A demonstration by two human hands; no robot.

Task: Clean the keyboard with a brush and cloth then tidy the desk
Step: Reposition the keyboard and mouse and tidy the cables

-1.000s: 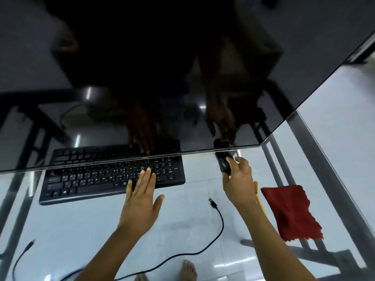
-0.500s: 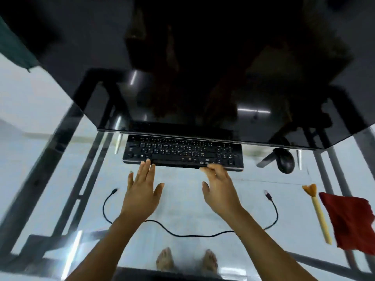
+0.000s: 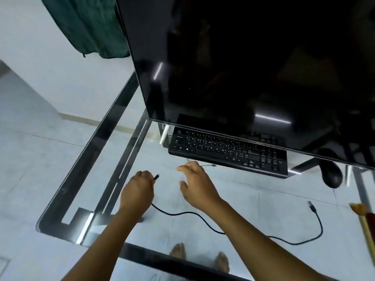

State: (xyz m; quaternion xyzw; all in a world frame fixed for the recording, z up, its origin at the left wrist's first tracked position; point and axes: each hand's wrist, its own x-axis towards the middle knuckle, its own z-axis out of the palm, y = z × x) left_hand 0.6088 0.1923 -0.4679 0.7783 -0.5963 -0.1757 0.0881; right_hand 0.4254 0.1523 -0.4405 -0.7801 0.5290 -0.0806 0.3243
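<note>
A black keyboard (image 3: 227, 152) lies on the glass desk (image 3: 121, 126), tucked partly under the big dark monitor (image 3: 253, 67). My left hand (image 3: 137, 191) grips one plug end of a black cable (image 3: 203, 217) that snakes across the glass to its other plug at the right. My right hand (image 3: 197, 184) hovers just in front of the keyboard with fingers loosely curled, holding nothing. The brush (image 3: 365, 224), with a yellowish handle, lies at the right edge beside a sliver of the red cloth (image 3: 371, 220).
A black mouse (image 3: 330, 175) sits right of the keyboard under the monitor's edge. The desk's dark metal frame runs along the left and front. A green fabric (image 3: 87, 25) hangs at the upper left. My bare feet show through the glass.
The view swung left. My left hand moved off the keyboard's front and took hold of the cable's left plug. My right hand left the keyboard edge and now hovers.
</note>
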